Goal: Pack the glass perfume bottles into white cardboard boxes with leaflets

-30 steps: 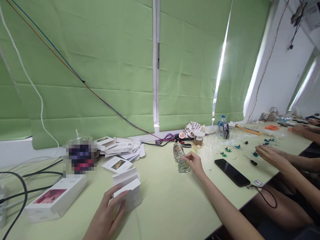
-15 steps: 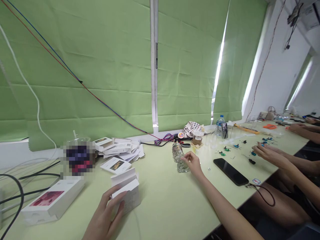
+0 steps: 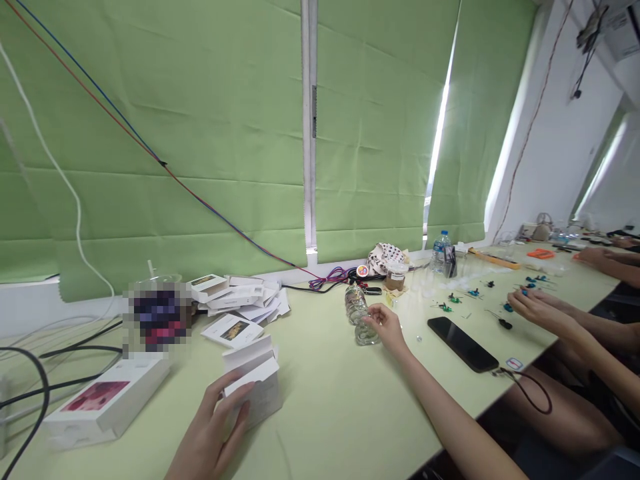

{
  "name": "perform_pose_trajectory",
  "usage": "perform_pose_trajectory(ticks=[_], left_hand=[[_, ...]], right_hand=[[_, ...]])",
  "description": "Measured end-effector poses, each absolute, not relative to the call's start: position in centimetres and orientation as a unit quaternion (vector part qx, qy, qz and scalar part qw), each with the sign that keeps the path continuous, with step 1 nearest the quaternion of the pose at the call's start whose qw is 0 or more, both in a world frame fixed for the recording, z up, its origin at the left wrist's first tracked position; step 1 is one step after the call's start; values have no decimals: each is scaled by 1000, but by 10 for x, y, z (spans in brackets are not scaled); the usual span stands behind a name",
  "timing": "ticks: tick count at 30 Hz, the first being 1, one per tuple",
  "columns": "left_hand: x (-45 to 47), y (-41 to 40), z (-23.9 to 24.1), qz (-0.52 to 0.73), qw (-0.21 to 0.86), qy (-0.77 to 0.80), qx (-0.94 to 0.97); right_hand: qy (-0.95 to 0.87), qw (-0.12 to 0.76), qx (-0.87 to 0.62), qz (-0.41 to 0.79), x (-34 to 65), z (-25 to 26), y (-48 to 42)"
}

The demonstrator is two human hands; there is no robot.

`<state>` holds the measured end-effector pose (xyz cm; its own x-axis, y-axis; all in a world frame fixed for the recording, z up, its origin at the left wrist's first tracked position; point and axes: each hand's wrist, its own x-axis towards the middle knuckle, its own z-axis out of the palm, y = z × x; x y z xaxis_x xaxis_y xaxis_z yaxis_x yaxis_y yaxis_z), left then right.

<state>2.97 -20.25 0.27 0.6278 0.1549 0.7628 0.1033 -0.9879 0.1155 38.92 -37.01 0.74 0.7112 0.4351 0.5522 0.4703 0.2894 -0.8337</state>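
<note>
"Logging left to right. What lies outboard of the left hand [image 3: 210, 440]?"

"Black cables [image 3: 30, 373] at the far left. Next, a long white box [image 3: 105, 400] with a pink picture on its lid, flat on the table [image 3: 340, 413], well to the left of the grip."

"And the grip itself?"

"Left hand closed on a small white box [image 3: 253, 387]. The thumb lies across the near top edge and the fingers wrap the near side. A second white lid sits on the box, just beyond the fingertips. The box rests on the table."

"Beyond that grip?"

"A flat card box [image 3: 233, 329] just behind it. Farther back is a loose pile of small boxes [image 3: 240, 297] against the window ledge, with a blurred cup [image 3: 157, 317] to their left."

"Right hand [image 3: 385, 327]?"

"It is stretched well to the right of the left grip. Fingers are curled, with thumb and forefinger drawn together against a clear bottle [image 3: 359, 313] lying on its side. I cannot tell whether they pinch it or only touch it. The bottle runs away from the fingertips toward the window."

"Right of that hand?"

"A black phone [image 3: 463, 343] lies face down, near but apart from the hand. Past it are small green parts [image 3: 453, 298] and a co-worker's hands [image 3: 537, 310] over them. An upright water bottle [image 3: 440, 252] stands behind."
</note>
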Motion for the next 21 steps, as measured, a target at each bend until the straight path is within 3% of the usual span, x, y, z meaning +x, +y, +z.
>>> perform_pose_trajectory(ticks=[21], left_hand=[[32, -213, 9, 442, 63, 89, 890]], right_hand=[[-378, 721, -579, 49, 383, 5, -361]])
